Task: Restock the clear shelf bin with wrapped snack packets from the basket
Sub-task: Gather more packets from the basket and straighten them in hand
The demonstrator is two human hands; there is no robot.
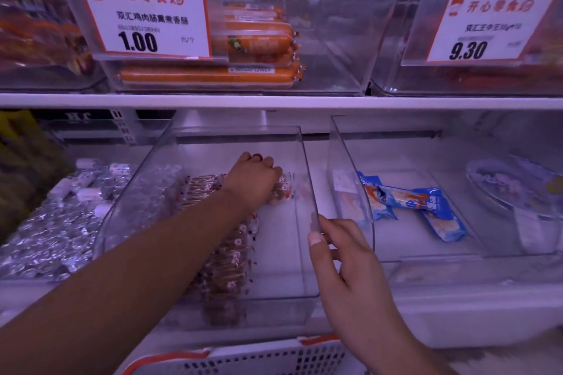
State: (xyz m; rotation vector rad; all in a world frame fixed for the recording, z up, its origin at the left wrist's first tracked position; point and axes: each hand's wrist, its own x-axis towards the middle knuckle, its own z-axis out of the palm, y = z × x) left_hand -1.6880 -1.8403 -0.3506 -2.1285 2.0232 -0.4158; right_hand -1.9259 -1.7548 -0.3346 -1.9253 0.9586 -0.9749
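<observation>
1. White shelf (274,100) spans the view above both hands; clear bins sit on it and below it.
2. Clear shelf bin (210,143), the target, is pulled out on the lower shelf; the left hand is inside it, the right hand is at its right front wall.
3. Basket (268,356), white with orange trim, is below and nearer than both hands, at the bottom edge.
4. Foil-wrapped candies (51,231) fill the bin left of the left arm.
5. Orange sausages (210,74) are stacked in the upper bin, above the left hand, behind a 1.00 price tag (143,14).
6. Wrapped snack packets (231,256), brown with white ends, lie in a row along the bin floor under the left forearm, up to the left hand.
7. Blue packets (426,207) lie in the neighbouring bin, right of the right hand.
8. Right hand (344,262): thumb and fingers pinch the bin's right wall edge.
9. Left hand (259,179): fingers curled down on packets at the row's far end; whether it actually grips them, can't tell.
</observation>
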